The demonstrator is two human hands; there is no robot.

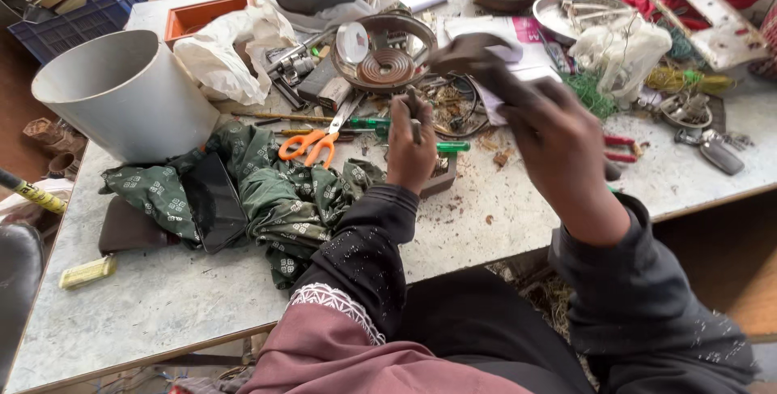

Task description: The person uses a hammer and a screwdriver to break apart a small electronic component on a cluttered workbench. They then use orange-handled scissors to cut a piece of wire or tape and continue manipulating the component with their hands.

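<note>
Two hands at work over a cluttered workbench, just in front of a round metal heater frame with a coiled element.

Left hand (411, 147) closed in a fist around a thin tool (413, 105), its tip standing upright just below the round heater frame (387, 52). Right hand (544, 123) raised and blurred to the right of the frame, fingers (461, 50) stretched toward its rim; how far open, and whether gripping anything, cannot be told. Green-handled screwdriver (443, 147) lying just below the frame, beside the left hand. Orange-handled scissors (316, 141) down-left of the frame, touching a crumpled green patterned cloth (279, 196). White cylinder (125, 91) on its side well left of the frame. Red-handled pliers (619, 148) to the frame's lower right, past the right hand.
</note>
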